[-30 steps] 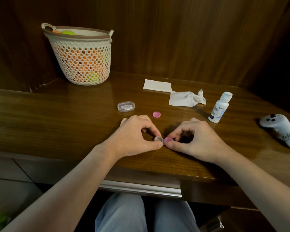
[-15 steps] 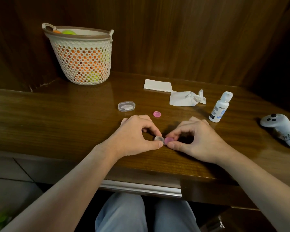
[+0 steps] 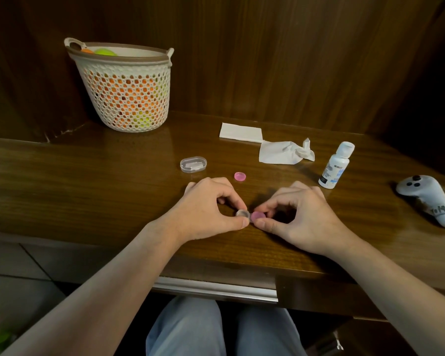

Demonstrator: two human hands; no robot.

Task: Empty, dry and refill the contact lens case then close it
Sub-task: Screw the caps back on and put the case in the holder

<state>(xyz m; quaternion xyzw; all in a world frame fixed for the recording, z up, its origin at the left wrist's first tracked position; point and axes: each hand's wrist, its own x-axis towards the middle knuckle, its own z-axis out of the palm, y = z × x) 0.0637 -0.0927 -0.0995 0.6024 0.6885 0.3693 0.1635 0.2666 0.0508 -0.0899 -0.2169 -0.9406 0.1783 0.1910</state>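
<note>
Near the front edge of the wooden desk (image 3: 88,176), well in front of the white mesh basket (image 3: 124,91), the contact lens case (image 3: 242,214) sits between both hands. The left hand (image 3: 208,209) pinches its uncapped, clear well between thumb and forefinger; the right hand (image 3: 301,217) pinches the pink cap (image 3: 258,216) on the other well. To do this well, steady the base flat and turn the cap gently, avoiding spills. The case is tiny; a second, loose pink cap (image 3: 240,176) lies just behind it, toward the basket.
</note>
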